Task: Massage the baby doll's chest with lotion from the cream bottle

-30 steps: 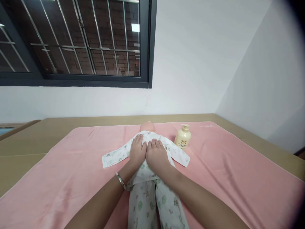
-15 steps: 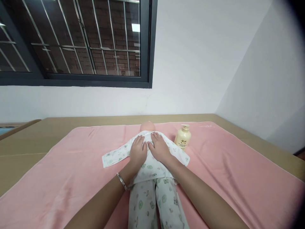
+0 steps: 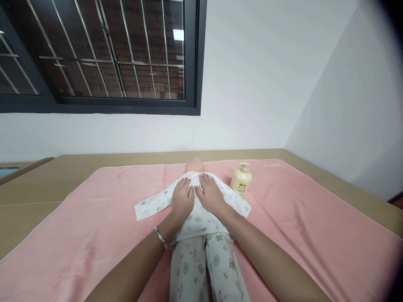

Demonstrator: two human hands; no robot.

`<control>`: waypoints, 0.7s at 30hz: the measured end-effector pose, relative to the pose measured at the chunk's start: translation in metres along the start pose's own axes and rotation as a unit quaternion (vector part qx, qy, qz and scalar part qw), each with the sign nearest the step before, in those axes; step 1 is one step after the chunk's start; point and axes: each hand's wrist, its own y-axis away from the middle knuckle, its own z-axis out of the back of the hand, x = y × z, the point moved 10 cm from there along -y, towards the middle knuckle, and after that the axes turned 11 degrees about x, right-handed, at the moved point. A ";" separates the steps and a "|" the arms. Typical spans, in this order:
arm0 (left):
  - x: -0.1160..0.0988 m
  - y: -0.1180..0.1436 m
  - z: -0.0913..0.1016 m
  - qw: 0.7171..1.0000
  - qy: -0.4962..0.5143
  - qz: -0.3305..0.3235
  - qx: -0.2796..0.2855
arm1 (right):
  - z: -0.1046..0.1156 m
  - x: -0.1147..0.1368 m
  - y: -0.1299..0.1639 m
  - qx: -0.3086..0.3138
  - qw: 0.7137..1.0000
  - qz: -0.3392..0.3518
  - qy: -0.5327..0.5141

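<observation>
A baby doll (image 3: 195, 165) lies on a pink sheet, its head pointing away from me; only the rounded top of the head shows. It wears a white printed top (image 3: 201, 222) with long sleeves spread to both sides and matching trousers (image 3: 189, 268). My left hand (image 3: 182, 199) lies flat on the left part of the doll's chest, fingers stretched out. On the right part, my right hand (image 3: 210, 193) rests the same way, its thumb close to the left one. Both palms touch the cloth and hold nothing. A silver bracelet (image 3: 161, 238) circles my left wrist.
A pale yellow pump bottle (image 3: 242, 180) stands beside the doll's right-hand sleeve. The pink sheet (image 3: 94, 218) covers most of a wooden table (image 3: 40, 184). Behind it rises a white wall (image 3: 245, 92) with a dark-framed, barred window (image 3: 126, 107).
</observation>
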 end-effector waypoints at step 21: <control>0.002 -0.001 -0.001 1.000 0.005 -0.001 -0.001 | 0.002 0.000 0.001 -0.004 1.000 -0.001 -0.003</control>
